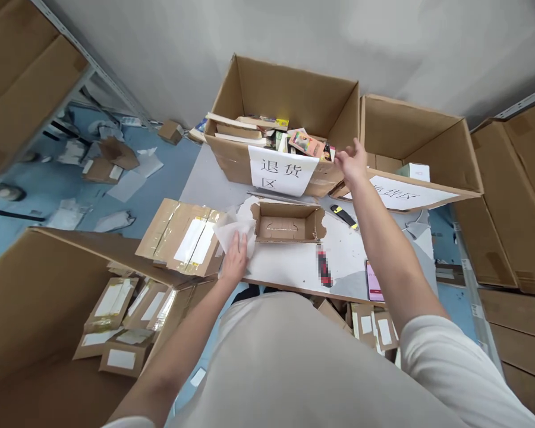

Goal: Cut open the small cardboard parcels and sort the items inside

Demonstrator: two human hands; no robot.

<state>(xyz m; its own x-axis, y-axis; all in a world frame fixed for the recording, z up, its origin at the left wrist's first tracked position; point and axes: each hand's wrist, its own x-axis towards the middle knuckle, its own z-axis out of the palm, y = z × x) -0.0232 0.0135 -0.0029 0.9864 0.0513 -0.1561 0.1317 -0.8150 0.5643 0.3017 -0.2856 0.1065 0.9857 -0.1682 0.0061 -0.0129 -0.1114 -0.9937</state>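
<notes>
Up front, the right hand [353, 161] reaches over the near rim of the big box [289, 101], fingers loosely spread beside a small colourful packet [307, 143] among the books; whether they touch it is hard to tell. Meanwhile the left hand [235, 259] lies flat, fingers together, on white paper [232, 229] beside the small open carton [288, 223]. A knife [343, 216] lies on the table [294, 264], and the arm partly hides a phone [373, 281]
</notes>
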